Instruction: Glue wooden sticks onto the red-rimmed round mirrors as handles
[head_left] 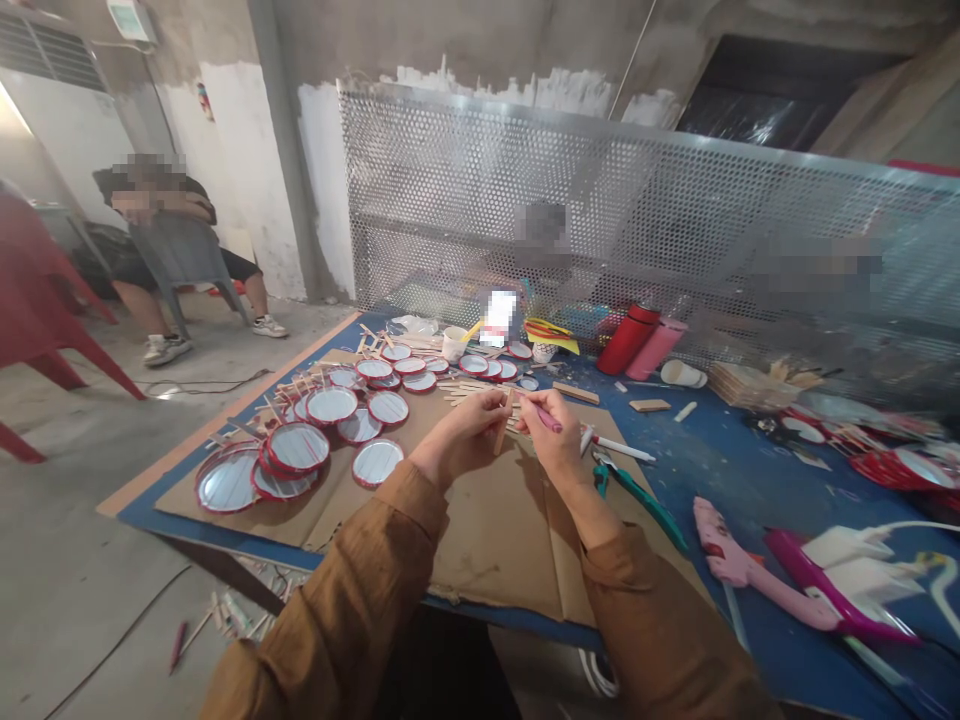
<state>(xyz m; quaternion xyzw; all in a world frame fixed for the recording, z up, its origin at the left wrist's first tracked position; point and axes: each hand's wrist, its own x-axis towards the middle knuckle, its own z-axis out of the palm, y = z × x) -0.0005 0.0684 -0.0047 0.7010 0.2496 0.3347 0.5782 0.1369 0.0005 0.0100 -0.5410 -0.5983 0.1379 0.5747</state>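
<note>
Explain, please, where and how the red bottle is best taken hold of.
I would wrap the fingers around the middle of the red bottle, coming from its left and front. Its body is long and roughly cylindrical, and that side looks open, whereas the pink bottle crowds its right and the perforated screen stands behind.

Flat wooden stick [501, 436], pale, slightly tilted, in left hand [475, 418]. Pink pen-like tool [550, 419], slanted, in right hand [559, 440].
</note>
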